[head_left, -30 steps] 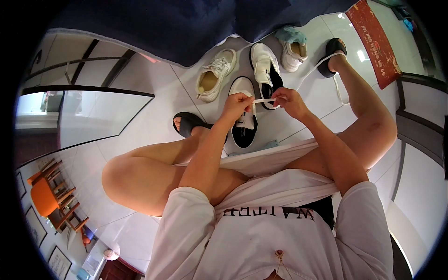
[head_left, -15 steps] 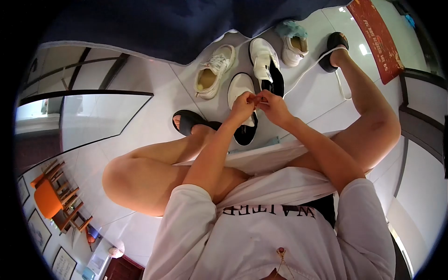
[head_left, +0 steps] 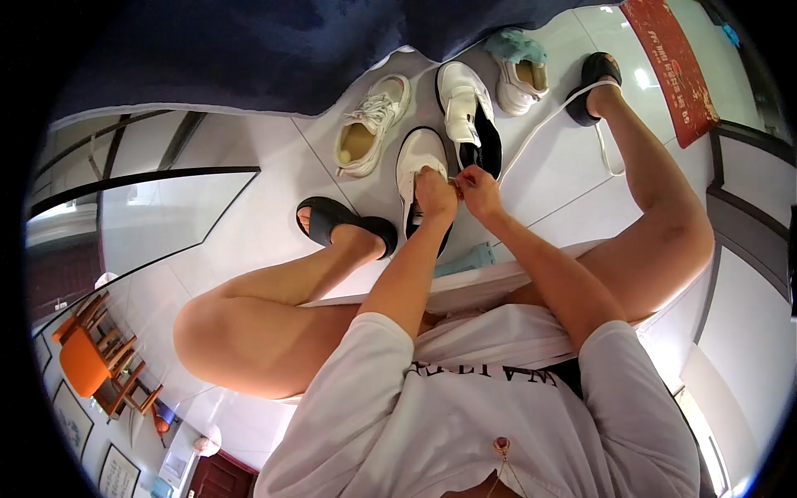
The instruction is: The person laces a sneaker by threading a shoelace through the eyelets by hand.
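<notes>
My left hand (head_left: 437,195) is closed over the opening of a white shoe (head_left: 421,152) with a black lining, hiding part of it. Just to its right, my right hand (head_left: 481,192) has its fingers pinched together. The fingertips of both hands almost meet, and whatever lies between them is too small to make out. Beyond them stands a second white shoe (head_left: 462,93) with a black insole. A white shoelace (head_left: 535,134) runs across the floor from the right slipper towards my right hand; its near end is hard to follow.
A worn white sneaker (head_left: 374,124) lies to the left, and another sneaker (head_left: 520,90) topped with a teal cloth (head_left: 516,46) stands at the back. Black slippers (head_left: 334,220) are on my feet. Dark blue fabric (head_left: 249,58) hangs in front; a red mat (head_left: 672,75) lies far right.
My hands have shifted slightly, and the left one now sits more over the shoe opening, with its knuckles turned up. The view has moved a little.
</notes>
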The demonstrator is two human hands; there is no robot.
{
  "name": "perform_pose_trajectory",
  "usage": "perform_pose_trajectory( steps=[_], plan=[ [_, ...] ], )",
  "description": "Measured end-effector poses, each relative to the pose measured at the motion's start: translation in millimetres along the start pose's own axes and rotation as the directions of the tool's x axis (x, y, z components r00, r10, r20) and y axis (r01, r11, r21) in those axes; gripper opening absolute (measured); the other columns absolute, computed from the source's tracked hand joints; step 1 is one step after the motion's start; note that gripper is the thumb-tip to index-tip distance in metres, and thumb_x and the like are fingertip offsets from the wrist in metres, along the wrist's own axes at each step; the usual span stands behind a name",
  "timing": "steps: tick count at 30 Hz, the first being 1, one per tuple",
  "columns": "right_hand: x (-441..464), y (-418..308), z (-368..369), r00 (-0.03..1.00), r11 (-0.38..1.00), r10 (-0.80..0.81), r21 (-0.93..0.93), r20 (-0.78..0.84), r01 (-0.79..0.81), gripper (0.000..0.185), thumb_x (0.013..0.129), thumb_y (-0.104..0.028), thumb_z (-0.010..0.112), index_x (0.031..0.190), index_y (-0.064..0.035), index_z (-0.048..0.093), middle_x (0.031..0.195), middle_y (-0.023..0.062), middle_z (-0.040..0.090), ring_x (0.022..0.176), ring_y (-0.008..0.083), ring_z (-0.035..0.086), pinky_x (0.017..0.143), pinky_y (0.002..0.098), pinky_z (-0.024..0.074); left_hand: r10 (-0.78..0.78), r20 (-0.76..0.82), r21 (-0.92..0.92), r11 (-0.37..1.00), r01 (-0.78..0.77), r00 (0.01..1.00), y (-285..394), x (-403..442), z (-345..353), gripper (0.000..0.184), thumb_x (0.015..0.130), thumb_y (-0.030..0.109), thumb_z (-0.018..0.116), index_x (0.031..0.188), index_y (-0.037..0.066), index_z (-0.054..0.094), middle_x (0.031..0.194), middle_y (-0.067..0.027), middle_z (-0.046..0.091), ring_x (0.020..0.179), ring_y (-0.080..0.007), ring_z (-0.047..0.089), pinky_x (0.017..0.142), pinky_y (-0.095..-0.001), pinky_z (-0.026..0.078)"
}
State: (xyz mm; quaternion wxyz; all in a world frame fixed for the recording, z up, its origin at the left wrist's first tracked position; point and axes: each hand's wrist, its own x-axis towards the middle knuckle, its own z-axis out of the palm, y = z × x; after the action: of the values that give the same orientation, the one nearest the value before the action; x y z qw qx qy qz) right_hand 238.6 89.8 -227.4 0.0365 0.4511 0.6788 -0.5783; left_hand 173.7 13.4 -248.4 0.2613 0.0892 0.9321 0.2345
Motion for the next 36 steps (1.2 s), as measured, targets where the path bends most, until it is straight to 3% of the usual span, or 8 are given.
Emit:
perform_pose_trajectory(
  steps=[5, 6, 8, 12, 20, 31, 34, 36],
  plan=[
    [-6.7, 6.0, 1.6, 0.992, 0.989, -0.115, -0.103, -0.046, 0.11, 0.008, 0.078, -0.004, 0.054, 0.083, -0.0015, 0.06, 0.076, 0.0159, 0.063, 0.07, 0.0314, 0.062, 0.063, 0.0362, 0.0477, 0.064, 0.087, 0.048, 0.997, -0.068, 0.994, -11.9, 6.8, -8.0, 0.023, 0.065, 0.011, 0.072, 0.083, 0.002, 0.061, 0.076, -0.0118, 0.062, 0.077, -0.0306, 0.061, 0.071, -0.0373, 0.048],
    [-6.5, 8.3, 1.5, 0.992, 0.989, -0.113, -0.102, -0.047, 0.108, 0.008, 0.078, -0.004, 0.054, 0.083, -0.0015, 0.06, 0.076, 0.0159, 0.063, 0.07, 0.0314, 0.062, 0.063, 0.0362, 0.0477, 0.086, 0.084, -0.058, 0.995, -0.081, 0.993, -16.2, 4.2, -11.9, 0.021, 0.065, 0.01, 0.072, 0.081, 0.002, 0.061, 0.076, -0.0108, 0.063, 0.075, -0.0289, 0.061, 0.07, -0.0366, 0.048],
    [-6.1, 11.2, 3.8, 0.976, 0.961, -0.213, -0.192, -0.051, 0.2, 0.007, 0.083, -0.006, 0.054, 0.084, -0.0007, 0.058, 0.07, 0.0104, 0.062, 0.06, 0.0183, 0.061, 0.054, 0.0304, 0.0469, 0.099, 0.116, -0.171, 0.982, -0.079, 0.988, -23.8, -3.2, -20.6, 0.021, 0.066, 0.006, 0.071, 0.085, 0.002, 0.064, 0.078, -0.008, 0.065, 0.071, -0.0213, 0.062, 0.067, -0.0331, 0.049],
    [-6.9, 5.5, 12.2, 0.944, 0.914, -0.311, -0.305, -0.107, 0.267, 0.007, 0.081, -0.008, 0.056, 0.083, -0.0012, 0.059, 0.071, 0.0132, 0.063, 0.063, 0.0244, 0.063, 0.057, 0.0341, 0.0468, 0.0, 0.183, -0.384, 0.92, 0.071, 0.983, -36.7, -13.2, -22.1, 0.025, 0.066, 0.008, 0.07, 0.09, 0.007, 0.067, 0.078, -0.0075, 0.067, 0.074, -0.0204, 0.064, 0.072, -0.0306, 0.049],
    [-5.0, 8.1, 13.7, 0.939, 0.894, -0.328, -0.355, -0.101, 0.274, 0.01, 0.079, -0.011, 0.058, 0.081, -0.0016, 0.06, 0.076, 0.0158, 0.063, 0.073, 0.0348, 0.062, 0.064, 0.0389, 0.0477, 0.036, 0.171, -0.361, 0.932, 0.029, 0.985, -35.9, -17.1, -22.1, 0.025, 0.066, 0.008, 0.07, 0.091, 0.006, 0.066, 0.083, -0.0085, 0.067, 0.078, -0.0207, 0.064, 0.073, -0.0308, 0.049],
    [0.7, 11.4, 16.6, 0.935, 0.899, -0.35, -0.3, -0.059, 0.318, 0.008, 0.078, -0.008, 0.056, 0.082, -0.0009, 0.06, 0.072, 0.0165, 0.063, 0.07, 0.033, 0.062, 0.063, 0.0374, 0.0483, 0.07, 0.179, -0.392, 0.92, 0.006, 0.981, -36.4, -16.6, -22.3, 0.023, 0.067, 0.008, 0.068, 0.09, 0.005, 0.064, 0.081, -0.0099, 0.066, 0.075, -0.0228, 0.064, 0.072, -0.0315, 0.049],
    [0.4, 6.4, 15.4, 0.939, 0.914, -0.339, -0.253, -0.048, 0.317, 0.009, 0.077, -0.006, 0.056, 0.083, -0.0004, 0.059, 0.074, 0.0187, 0.062, 0.071, 0.0354, 0.061, 0.064, 0.0395, 0.0481, 0.112, 0.156, -0.239, 0.968, -0.073, 0.981, -31.8, -17.7, -31.0, 0.019, 0.071, 0.008, 0.065, 0.089, 0.004, 0.064, 0.082, -0.0118, 0.066, 0.074, -0.0248, 0.063, 0.069, -0.033, 0.049],
    [1.8, 5.7, 16.8, 0.947, 0.924, -0.321, -0.23, -0.027, 0.307, 0.009, 0.075, -0.004, 0.055, 0.083, -0.0002, 0.059, 0.078, 0.021, 0.062, 0.075, 0.039, 0.06, 0.065, 0.0423, 0.0477, 0.179, -0.042, -0.188, 0.965, -0.184, 0.983, -31.5, -18.4, -35.7, 0.016, 0.074, 0.01, 0.063, 0.088, 0.003, 0.065, 0.081, -0.0138, 0.065, 0.072, -0.0276, 0.063, 0.066, -0.0357, 0.049]
  ],
)
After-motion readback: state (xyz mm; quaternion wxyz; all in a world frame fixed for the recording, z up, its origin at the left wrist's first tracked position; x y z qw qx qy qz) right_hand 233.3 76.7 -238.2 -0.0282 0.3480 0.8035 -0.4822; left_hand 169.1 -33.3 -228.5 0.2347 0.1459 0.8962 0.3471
